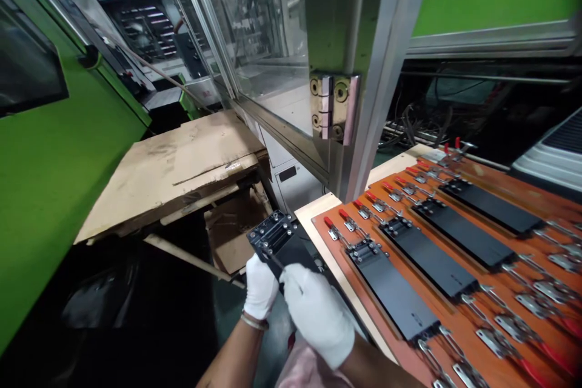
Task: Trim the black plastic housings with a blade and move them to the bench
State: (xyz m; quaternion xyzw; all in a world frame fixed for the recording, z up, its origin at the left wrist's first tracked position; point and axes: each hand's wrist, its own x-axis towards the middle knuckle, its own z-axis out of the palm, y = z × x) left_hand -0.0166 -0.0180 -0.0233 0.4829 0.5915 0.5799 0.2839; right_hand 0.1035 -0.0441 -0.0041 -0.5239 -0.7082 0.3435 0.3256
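A dark rectangular part [295, 250] with a metal-studded bracket at its far end is held in front of my body, left of the orange board. My left hand [260, 287], in a white glove, is closed around the part's left edge from below. My right hand [313, 309], also gloved, is pinched over the part's near side, beside a thin dark tool or rod [273, 260] lying across it. Whether its fingertips hold this rod is too small to tell.
The orange board [318, 224] on the right bears several dark panels [395, 294] with red-handled clamps. A glass door frame with a hinge [334, 108] hangs ahead. Cardboard [182, 163] covers a stand at the left, beside a green machine [50, 151].
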